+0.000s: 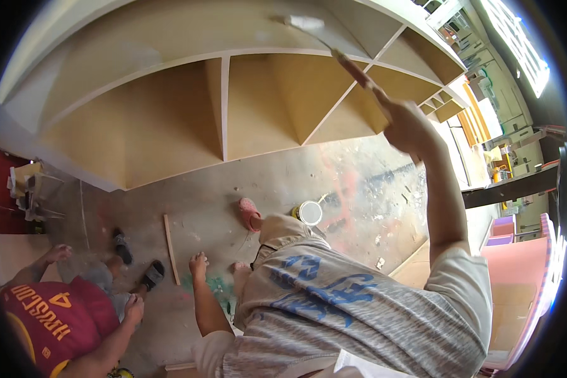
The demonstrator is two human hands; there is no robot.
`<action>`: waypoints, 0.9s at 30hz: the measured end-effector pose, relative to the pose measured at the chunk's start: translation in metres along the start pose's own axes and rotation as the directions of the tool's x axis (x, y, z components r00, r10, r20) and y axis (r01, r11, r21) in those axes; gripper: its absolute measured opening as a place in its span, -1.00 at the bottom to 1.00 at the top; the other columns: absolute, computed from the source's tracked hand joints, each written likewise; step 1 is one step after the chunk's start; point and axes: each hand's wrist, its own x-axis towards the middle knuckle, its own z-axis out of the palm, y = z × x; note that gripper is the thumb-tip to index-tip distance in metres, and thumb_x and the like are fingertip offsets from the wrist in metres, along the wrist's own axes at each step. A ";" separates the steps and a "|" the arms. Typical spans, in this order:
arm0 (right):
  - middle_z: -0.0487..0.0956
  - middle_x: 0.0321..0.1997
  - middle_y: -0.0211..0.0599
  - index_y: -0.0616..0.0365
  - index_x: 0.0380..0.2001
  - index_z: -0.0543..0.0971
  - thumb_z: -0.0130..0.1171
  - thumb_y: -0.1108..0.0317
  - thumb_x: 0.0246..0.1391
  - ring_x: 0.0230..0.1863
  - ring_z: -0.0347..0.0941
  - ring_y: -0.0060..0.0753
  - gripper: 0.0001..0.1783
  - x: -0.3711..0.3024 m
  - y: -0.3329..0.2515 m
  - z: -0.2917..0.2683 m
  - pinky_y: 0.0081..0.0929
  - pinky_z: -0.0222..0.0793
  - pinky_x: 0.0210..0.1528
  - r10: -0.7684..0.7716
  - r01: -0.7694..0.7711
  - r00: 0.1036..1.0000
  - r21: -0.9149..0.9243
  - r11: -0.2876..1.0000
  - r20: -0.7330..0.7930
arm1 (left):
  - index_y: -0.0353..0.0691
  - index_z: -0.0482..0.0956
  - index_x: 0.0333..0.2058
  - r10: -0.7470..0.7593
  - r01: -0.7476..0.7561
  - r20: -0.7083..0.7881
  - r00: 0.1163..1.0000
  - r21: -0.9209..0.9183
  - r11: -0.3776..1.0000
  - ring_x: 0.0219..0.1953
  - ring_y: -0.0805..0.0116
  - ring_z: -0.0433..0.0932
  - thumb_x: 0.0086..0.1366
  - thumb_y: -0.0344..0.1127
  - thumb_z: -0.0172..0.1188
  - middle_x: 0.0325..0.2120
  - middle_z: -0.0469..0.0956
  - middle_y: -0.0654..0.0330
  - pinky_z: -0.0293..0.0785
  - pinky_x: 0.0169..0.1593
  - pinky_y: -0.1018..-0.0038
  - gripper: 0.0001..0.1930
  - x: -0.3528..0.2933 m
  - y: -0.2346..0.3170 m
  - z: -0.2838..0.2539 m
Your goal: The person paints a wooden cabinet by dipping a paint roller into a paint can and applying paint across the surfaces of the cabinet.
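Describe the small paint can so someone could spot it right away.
Start at the big wooden shelf unit, then drop to the paint-spattered concrete floor below it. The paint can stands beside a pink shoe; it is the only round, white-filled thing there.

No packages, signs or screens showed

The only lettering sat on two shirts, yellow on red and blue on grey.

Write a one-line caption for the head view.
Right hand brushes white paint onto a wooden shelf unit with a paintbrush.

A joinery workshop: unfinished shelving unit [233,107] on paint-spattered concrete floor [359,189].
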 end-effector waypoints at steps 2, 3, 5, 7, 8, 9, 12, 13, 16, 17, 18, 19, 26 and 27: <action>0.40 -0.61 0.11 -0.17 0.15 0.00 -0.17 0.61 -0.33 -0.53 0.38 0.01 -0.16 -0.050 0.005 -0.003 -0.19 0.27 -0.42 0.049 -0.052 0.998 0.080 0.995 0.041 | -0.26 0.42 -0.25 0.064 -0.064 -0.015 0.998 -0.031 0.997 -0.60 0.52 0.34 0.14 -0.13 -0.03 -0.56 0.40 0.27 0.22 -0.58 0.47 -0.68 -0.005 -0.002 -0.011; 0.39 -0.60 0.12 -0.17 0.14 0.02 -0.16 0.61 -0.33 -0.53 0.37 0.02 -0.17 -0.071 0.008 -0.002 -0.18 0.26 -0.41 0.074 -0.077 0.996 0.062 0.995 0.041 | -0.31 0.43 -0.31 0.024 -0.024 -0.015 1.000 0.008 1.000 -0.61 0.47 0.38 0.12 -0.16 0.00 -0.58 0.42 0.22 0.26 -0.58 0.48 -0.69 -0.010 -0.009 -0.014; 0.39 -0.60 0.14 -0.17 0.14 0.03 -0.16 0.60 -0.33 -0.54 0.36 0.03 -0.18 -0.097 0.018 -0.005 -0.18 0.25 -0.41 0.112 -0.114 0.993 0.052 0.992 0.041 | -0.37 0.44 -0.38 -0.010 0.011 -0.014 1.000 0.062 0.998 -0.61 0.41 0.42 0.09 -0.19 0.03 -0.60 0.44 0.18 0.29 -0.58 0.49 -0.70 -0.018 -0.030 -0.016; 0.39 -0.59 0.15 -0.14 0.11 0.10 -0.15 0.59 -0.31 -0.55 0.35 0.05 -0.22 -0.120 0.031 -0.013 -0.19 0.24 -0.39 0.086 -0.086 0.996 -0.014 0.996 -0.027 | -0.40 0.46 -0.41 -0.018 0.010 0.046 0.999 0.168 0.986 -0.58 0.34 0.44 0.08 -0.16 0.03 -0.61 0.45 0.12 0.31 -0.55 0.44 -0.67 -0.028 -0.060 -0.018; 0.39 -0.60 0.15 -0.10 0.08 0.16 -0.13 0.57 -0.30 -0.54 0.35 0.07 -0.27 -0.128 0.034 -0.015 -0.20 0.24 -0.38 0.056 -0.053 0.993 0.031 0.998 -0.108 | -0.40 0.46 -0.41 -0.016 0.008 0.045 0.999 0.176 0.984 -0.58 0.34 0.44 0.08 -0.16 0.03 -0.61 0.45 0.12 0.31 -0.55 0.44 -0.67 -0.032 -0.074 -0.019; 0.40 -0.53 0.15 -0.08 0.07 0.18 -0.12 0.57 -0.30 -0.50 0.35 0.08 -0.29 -0.134 0.036 -0.018 -0.22 0.24 -0.35 0.143 -0.141 0.988 0.028 0.990 -0.053 | -0.41 0.46 -0.42 -0.052 0.038 0.041 0.998 0.293 0.955 -0.57 0.30 0.44 0.07 -0.15 0.03 -0.61 0.45 0.11 0.32 -0.55 0.41 -0.65 -0.036 -0.085 -0.016; 0.40 -0.46 0.17 -0.08 0.08 0.17 -0.13 0.57 -0.31 -0.46 0.35 0.06 -0.28 -0.152 0.033 -0.023 -0.24 0.24 -0.31 0.143 -0.133 0.987 0.134 0.982 -0.068 | -0.42 0.47 -0.44 -0.104 0.077 0.041 0.994 0.418 0.905 -0.56 0.25 0.44 0.07 -0.14 0.03 -0.61 0.45 0.09 0.34 -0.53 0.38 -0.64 -0.049 -0.109 -0.009; 0.40 -0.43 0.17 -0.08 0.08 0.17 -0.14 0.58 -0.31 -0.44 0.35 0.05 -0.27 -0.153 0.031 -0.024 -0.24 0.23 -0.30 0.117 -0.110 0.990 0.094 0.989 -0.073 | -0.41 0.47 -0.45 -0.082 0.042 0.072 0.994 0.437 0.899 -0.57 0.24 0.44 0.06 -0.13 0.03 -0.60 0.45 0.08 0.35 -0.52 0.37 -0.64 -0.057 -0.118 -0.005; 0.41 -0.43 0.16 -0.09 0.09 0.14 -0.15 0.59 -0.32 -0.43 0.36 0.03 -0.25 -0.141 0.022 -0.022 -0.24 0.23 -0.30 0.034 -0.032 0.995 0.029 0.999 -0.093 | -0.39 0.47 -0.45 -0.337 0.297 0.062 0.940 0.343 0.891 -0.58 0.28 0.43 0.05 -0.14 0.05 -0.59 0.46 0.09 0.34 -0.53 0.37 -0.66 -0.065 -0.127 0.008; 0.41 -0.44 0.14 -0.09 0.10 0.12 -0.16 0.60 -0.33 -0.43 0.36 0.02 -0.24 -0.131 0.020 -0.020 -0.23 0.23 -0.31 0.014 -0.015 0.996 -0.012 1.000 -0.088 | -0.39 0.48 -0.45 -0.359 0.326 0.062 0.931 0.299 0.897 -0.58 0.30 0.43 0.04 -0.14 0.05 -0.59 0.46 0.09 0.33 -0.54 0.38 -0.66 -0.065 -0.129 0.012; 0.41 -0.45 0.14 -0.08 0.12 0.08 -0.17 0.61 -0.34 -0.46 0.37 -0.01 -0.21 -0.117 0.017 -0.018 -0.22 0.22 -0.35 0.015 -0.016 1.000 -0.058 0.998 -0.013 | -0.38 0.48 -0.45 -0.361 0.334 0.058 0.931 0.268 0.904 -0.59 0.31 0.42 0.04 -0.14 0.06 -0.59 0.46 0.10 0.33 -0.54 0.38 -0.67 -0.063 -0.129 0.014; 0.41 -0.45 0.14 -0.08 0.12 0.08 -0.17 0.61 -0.34 -0.46 0.37 -0.01 -0.21 -0.103 0.014 -0.014 -0.22 0.22 -0.35 -0.011 0.009 1.000 -0.058 0.998 -0.022 | -0.37 0.47 -0.43 -0.293 0.280 0.018 0.956 0.242 0.929 -0.59 0.33 0.42 0.03 -0.15 0.07 -0.58 0.47 0.11 0.32 -0.56 0.39 -0.67 -0.063 -0.131 0.017; 0.44 -0.41 0.13 0.13 0.07 0.14 -0.15 0.63 -0.36 -0.39 0.41 -0.02 -0.27 0.037 -0.020 -0.006 -0.23 0.32 -0.36 -0.214 0.208 0.976 -0.106 0.972 -0.048 | -0.30 0.50 -0.44 -0.113 0.111 0.009 0.994 0.125 0.986 -0.62 0.35 0.41 -0.01 -0.14 0.08 -0.61 0.46 0.15 0.31 -0.59 0.43 -0.70 -0.039 -0.134 0.013; 0.45 -0.36 0.12 0.21 0.04 0.17 -0.17 0.64 -0.35 -0.31 0.43 -0.02 -0.31 0.062 -0.027 -0.005 -0.23 0.39 -0.36 -0.208 0.196 0.975 -0.132 0.972 -0.083 | -0.29 0.50 -0.48 -0.122 0.125 -0.039 0.992 0.075 0.989 -0.64 0.34 0.41 0.00 -0.15 0.06 -0.62 0.46 0.16 0.30 -0.60 0.42 -0.72 -0.036 -0.137 0.012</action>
